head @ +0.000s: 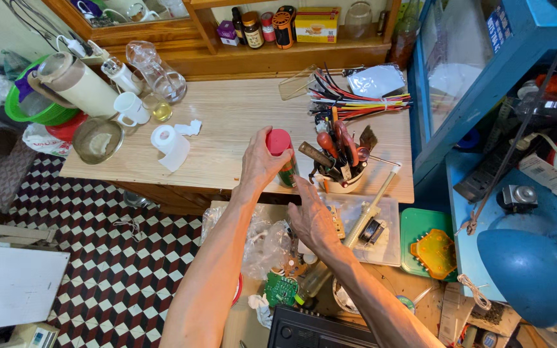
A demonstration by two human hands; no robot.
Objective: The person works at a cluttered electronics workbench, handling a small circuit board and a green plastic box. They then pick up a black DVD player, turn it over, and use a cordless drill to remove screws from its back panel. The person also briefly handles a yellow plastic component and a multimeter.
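My left hand (pixel 259 162) is wrapped around a spray can with a red cap (pixel 278 142) standing near the front edge of the wooden table (pixel 227 122). My right hand (pixel 312 216) hovers just below and right of the can, fingers spread, holding nothing. Right beside the can sits a white cup of tools (pixel 340 161) with screwdrivers and red-handled pliers.
A toilet paper roll (pixel 171 145), white mug (pixel 130 108), metal bowl (pixel 98 139) and thermos jug (pixel 75 82) stand on the left of the table. Coloured cable ties (pixel 362 100) lie at the back right. Below are a green circuit board (pixel 282 289), clear tray (pixel 372 229) and blue lamp (pixel 536 270).
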